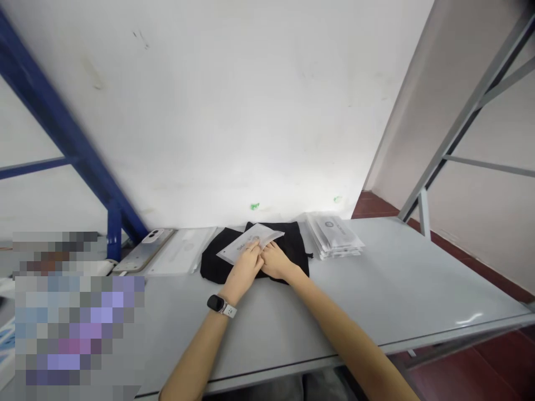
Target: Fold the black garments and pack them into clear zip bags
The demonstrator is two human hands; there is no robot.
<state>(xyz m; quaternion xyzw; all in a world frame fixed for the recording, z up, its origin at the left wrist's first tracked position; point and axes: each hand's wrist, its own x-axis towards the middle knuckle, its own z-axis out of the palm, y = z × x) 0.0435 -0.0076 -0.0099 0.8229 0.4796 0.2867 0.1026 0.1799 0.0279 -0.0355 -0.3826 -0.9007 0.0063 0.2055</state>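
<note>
My left hand (246, 263), with a watch on the wrist, lies on a frosted plastic bag (234, 249) with dark print, its fingers closed at the bag's near edge. Right beside it, my right hand (276, 260) is closed with bent fingers at the bag's right side; its fingertips are partly hidden. Under the bag and both hands lie dark cloth pieces (296, 245), black and soft-looking, with a short cord end at the right.
To the right sits a stack of frosted bags (336, 234). On the left are flat clear bags (178, 253) and a phone (144, 250). Blurred items cover the table's far left. A white wall (251, 111) rises behind; a blue frame post (79, 145) stands left.
</note>
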